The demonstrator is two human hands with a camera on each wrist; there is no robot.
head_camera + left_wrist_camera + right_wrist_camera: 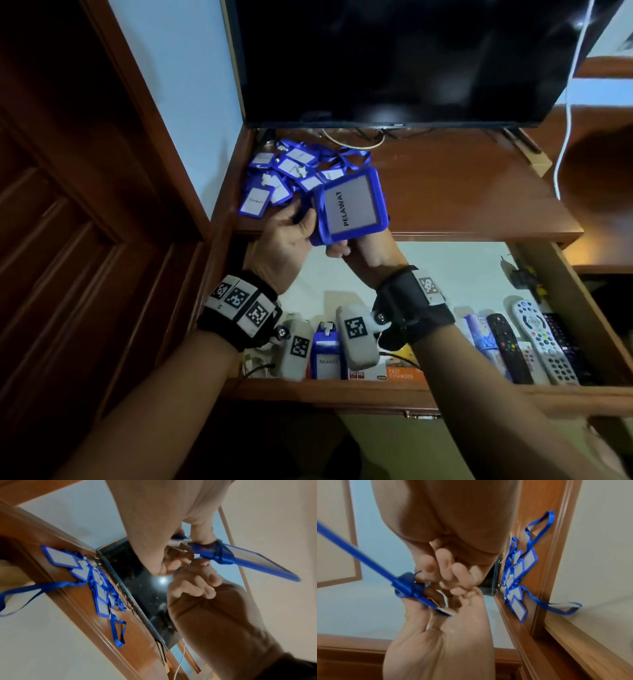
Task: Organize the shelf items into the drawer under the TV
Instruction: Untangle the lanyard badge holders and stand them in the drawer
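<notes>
So I've got both hands on one blue badge holder (pixel 349 207) marked PELAWAT: my left hand (pixel 291 240) has a narrow grip pinching its left edge, my right hand (pixel 363 251) is curled around the bottom end from underneath. It's up over the gap between shelf (pixel 462 192) and open drawer (pixel 445 270). Just beyond the left grip, the pile of badges (pixel 287 171) with lanyards sits on the shelf under the TV (pixel 394 58). Below my wrists, remotes (pixel 534 339) lie in the drawer
</notes>
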